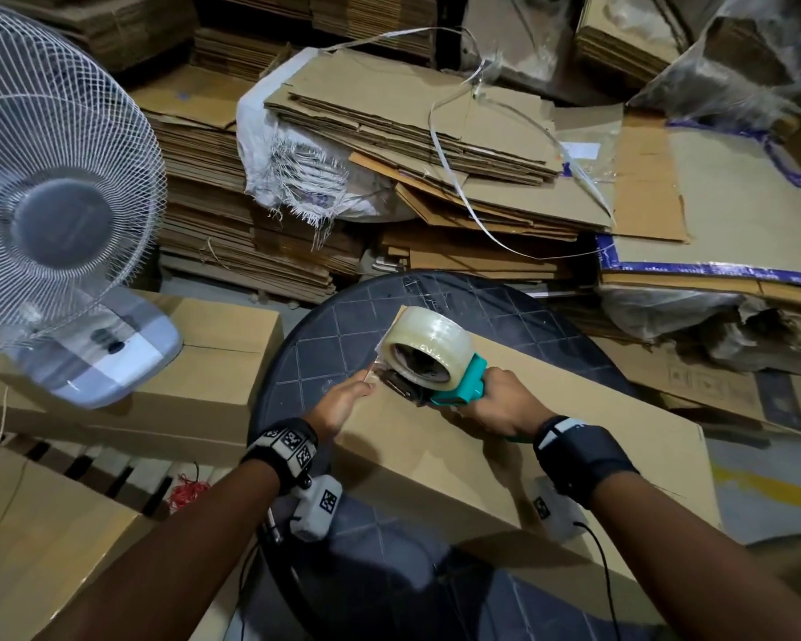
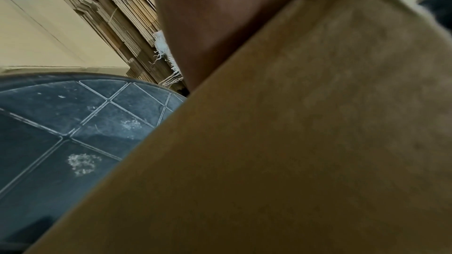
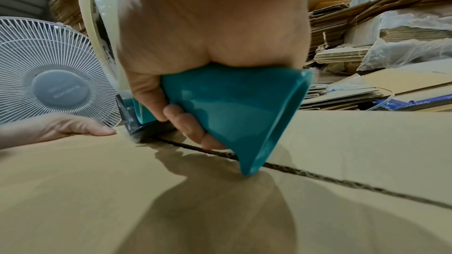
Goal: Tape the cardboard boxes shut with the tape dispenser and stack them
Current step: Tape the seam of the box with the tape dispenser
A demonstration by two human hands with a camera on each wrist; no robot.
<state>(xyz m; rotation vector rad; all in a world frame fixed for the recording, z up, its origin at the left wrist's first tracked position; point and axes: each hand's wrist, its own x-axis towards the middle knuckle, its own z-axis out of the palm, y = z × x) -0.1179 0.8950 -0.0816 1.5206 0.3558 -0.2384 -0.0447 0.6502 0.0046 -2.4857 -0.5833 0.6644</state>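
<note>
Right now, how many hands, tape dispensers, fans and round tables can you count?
hands: 2, the left hand and the right hand
tape dispenser: 1
white fan: 1
round black table: 1
total: 5

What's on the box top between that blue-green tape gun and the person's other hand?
Nothing but bare cardboard box top. In the right wrist view, the left hand rests on it just short of the tape dispenser, with only plain cardboard between them.
</note>
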